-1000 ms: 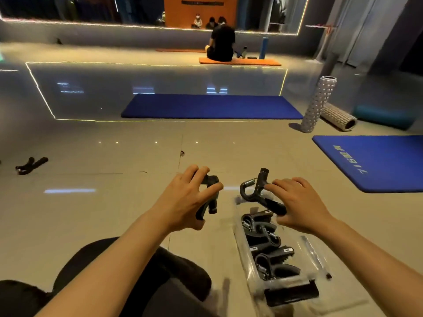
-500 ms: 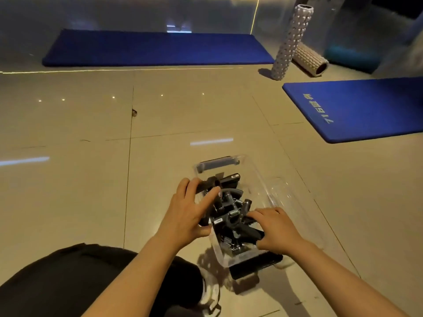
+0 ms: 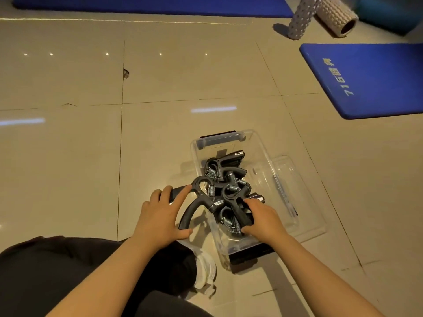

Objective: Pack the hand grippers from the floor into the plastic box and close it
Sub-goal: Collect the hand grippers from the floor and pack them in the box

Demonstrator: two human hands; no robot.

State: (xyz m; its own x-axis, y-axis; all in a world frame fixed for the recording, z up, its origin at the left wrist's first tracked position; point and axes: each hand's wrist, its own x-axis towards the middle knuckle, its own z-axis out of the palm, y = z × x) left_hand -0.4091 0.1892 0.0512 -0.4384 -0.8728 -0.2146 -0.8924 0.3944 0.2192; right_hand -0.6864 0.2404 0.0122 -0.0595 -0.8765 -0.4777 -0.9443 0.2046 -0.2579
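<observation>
A clear plastic box [image 3: 256, 143] with black end latches stands open on the tiled floor and holds a pile of several black hand grippers [image 3: 225, 172] with steel springs. My left hand [image 3: 163, 215] grips one black hand gripper [image 3: 198, 202] by its handles at the box's left wall, its spring end leaning over the rim. My right hand [image 3: 263, 219] curls round the handle of another hand gripper [image 3: 237, 202] lying on the pile near the box's near end. The clear lid [image 3: 295, 193] lies flat on the floor against the box's right side.
A blue mat [image 3: 368, 78] lies to the right and another blue mat [image 3: 151, 5] along the far edge. Two ribbed foam rollers [image 3: 320, 14] sit at the upper right. My dark-clothed legs and a white shoe [image 3: 206, 271] are near the box's left corner.
The view tipped down toward the box. Both hands came down from above the floor to the box, and the two grippers they hold now rest at the pile.
</observation>
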